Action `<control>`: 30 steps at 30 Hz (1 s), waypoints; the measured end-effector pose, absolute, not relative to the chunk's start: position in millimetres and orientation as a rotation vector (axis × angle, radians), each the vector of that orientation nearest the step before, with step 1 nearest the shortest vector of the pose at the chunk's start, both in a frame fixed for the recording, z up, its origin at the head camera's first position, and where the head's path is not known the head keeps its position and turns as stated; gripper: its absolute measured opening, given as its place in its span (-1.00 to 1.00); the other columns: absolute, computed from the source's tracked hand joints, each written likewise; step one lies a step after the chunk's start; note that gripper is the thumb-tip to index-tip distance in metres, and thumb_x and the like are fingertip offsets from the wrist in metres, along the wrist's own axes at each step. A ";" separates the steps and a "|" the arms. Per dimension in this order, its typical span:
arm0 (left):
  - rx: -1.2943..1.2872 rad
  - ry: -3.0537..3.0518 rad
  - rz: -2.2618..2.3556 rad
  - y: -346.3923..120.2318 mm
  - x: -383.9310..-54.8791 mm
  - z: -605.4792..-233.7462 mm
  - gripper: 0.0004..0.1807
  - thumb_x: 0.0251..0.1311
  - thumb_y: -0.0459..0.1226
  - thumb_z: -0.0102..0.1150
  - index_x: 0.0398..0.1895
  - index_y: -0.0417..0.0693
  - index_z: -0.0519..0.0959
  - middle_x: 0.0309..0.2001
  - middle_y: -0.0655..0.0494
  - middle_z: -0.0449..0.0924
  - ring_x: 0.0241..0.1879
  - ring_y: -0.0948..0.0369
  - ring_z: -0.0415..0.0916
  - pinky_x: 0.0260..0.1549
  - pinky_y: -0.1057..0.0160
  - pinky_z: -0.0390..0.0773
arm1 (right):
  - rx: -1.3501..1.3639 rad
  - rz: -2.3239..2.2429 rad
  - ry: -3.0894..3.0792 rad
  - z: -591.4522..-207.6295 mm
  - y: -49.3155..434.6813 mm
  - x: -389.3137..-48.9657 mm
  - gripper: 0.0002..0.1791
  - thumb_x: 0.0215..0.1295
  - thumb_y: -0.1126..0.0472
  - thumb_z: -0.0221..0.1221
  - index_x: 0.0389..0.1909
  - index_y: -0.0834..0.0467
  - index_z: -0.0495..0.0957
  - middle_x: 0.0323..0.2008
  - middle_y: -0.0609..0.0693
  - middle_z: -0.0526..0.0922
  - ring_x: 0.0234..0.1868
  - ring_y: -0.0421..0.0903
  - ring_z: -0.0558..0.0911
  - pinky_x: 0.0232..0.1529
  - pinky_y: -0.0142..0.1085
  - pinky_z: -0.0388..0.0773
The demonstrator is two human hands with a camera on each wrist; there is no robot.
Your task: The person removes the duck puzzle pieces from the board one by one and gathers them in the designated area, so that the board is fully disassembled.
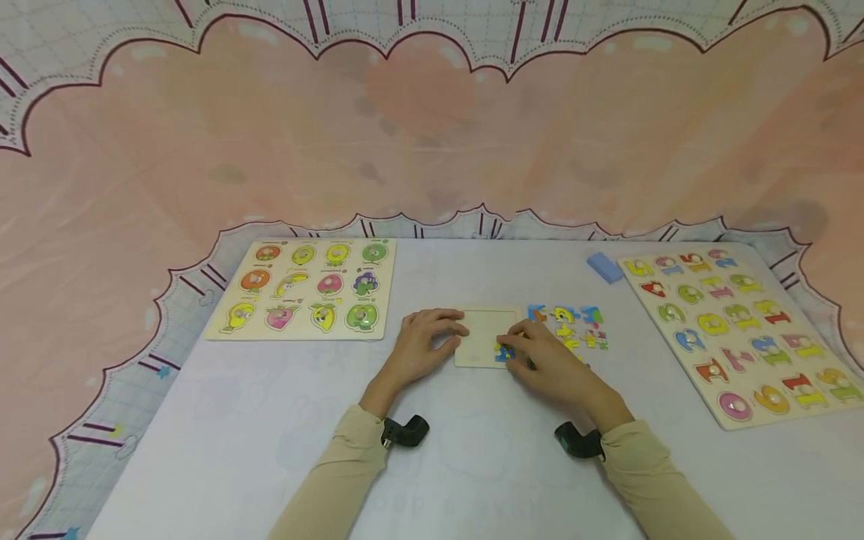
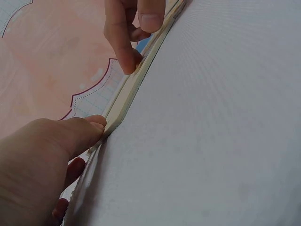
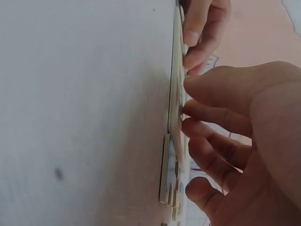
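A small pale wooden puzzle board (image 1: 482,330) lies flat on the table between the hands. My left hand (image 1: 428,341) rests at its left edge, with the thumb (image 2: 89,129) pressing near a corner. My right hand (image 1: 550,364) bends over the board's right side. Its thumb and forefinger pinch a small blue and yellow puzzle piece (image 1: 502,352) at the near right corner of the frame. Seen from the right wrist, the other fingers (image 3: 200,153) are spread and curl loosely. Part of the piece is hidden under the fingertips.
Several colourful loose puzzle pieces (image 1: 567,319) lie right of the board, partly behind the right hand. A fruit peg puzzle (image 1: 307,300) is at the left and a number puzzle (image 1: 742,330) at the right. A blue block (image 1: 604,268) sits near the back edge.
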State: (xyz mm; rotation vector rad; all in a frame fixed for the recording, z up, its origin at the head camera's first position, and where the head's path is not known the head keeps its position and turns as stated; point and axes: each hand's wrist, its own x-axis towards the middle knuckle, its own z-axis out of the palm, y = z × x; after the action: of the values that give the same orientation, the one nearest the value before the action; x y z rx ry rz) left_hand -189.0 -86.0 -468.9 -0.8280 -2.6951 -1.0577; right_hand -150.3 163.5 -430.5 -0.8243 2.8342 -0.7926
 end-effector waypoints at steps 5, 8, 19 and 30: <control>-0.833 -2.698 -1.052 -85.8 -189.0 -468.9 -0.85 0.22 -0.21 0.18 -0.19 0.18 0.67 0.13 0.20 0.55 0.17 0.13 0.41 0.18 -0.10 0.19 | -0.804 -0.776 2.875 -430.2 161.3 -147.7 -0.59 0.22 0.22 0.21 0.12 0.13 0.53 -0.01 0.02 0.48 -0.19 -0.17 0.43 -0.07 -0.22 0.45; -0.834 -2.687 -1.047 -85.9 -188.9 -468.7 -0.86 0.21 -0.22 0.19 -0.20 0.17 0.67 0.12 0.18 0.56 0.17 0.12 0.41 0.17 -0.11 0.19 | -0.809 -0.778 2.872 -430.1 160.1 -147.3 -0.60 0.23 0.22 0.20 0.12 0.11 0.53 -0.03 0.02 0.47 -0.24 -0.19 0.40 -0.15 -0.28 0.45; -0.851 -2.675 -1.044 -85.9 -189.4 -470.4 -0.86 0.21 -0.23 0.19 -0.20 0.17 0.67 0.12 0.17 0.56 0.17 0.11 0.42 0.16 -0.11 0.21 | -0.785 -0.777 2.886 -436.5 157.5 -145.3 -0.65 0.26 0.20 0.18 0.08 0.06 0.53 0.01 0.02 0.43 -0.20 -0.17 0.37 -0.19 -0.31 0.41; -0.847 -2.685 -1.055 -86.3 -188.7 -469.7 -0.85 0.22 -0.22 0.18 -0.19 0.18 0.66 0.13 0.19 0.55 0.17 0.12 0.41 0.18 -0.09 0.19 | -0.807 -0.859 2.910 -439.7 157.7 -141.9 -0.65 0.25 0.24 0.18 0.07 0.09 0.49 0.05 0.03 0.42 -0.23 -0.19 0.38 -0.18 -0.30 0.44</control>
State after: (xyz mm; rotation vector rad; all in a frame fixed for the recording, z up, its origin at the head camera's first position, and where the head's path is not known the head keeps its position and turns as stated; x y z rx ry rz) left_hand -188.7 -86.3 -469.7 -0.8471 -2.6855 -1.0549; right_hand -141.9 157.7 -439.7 -0.8070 2.9098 -0.8594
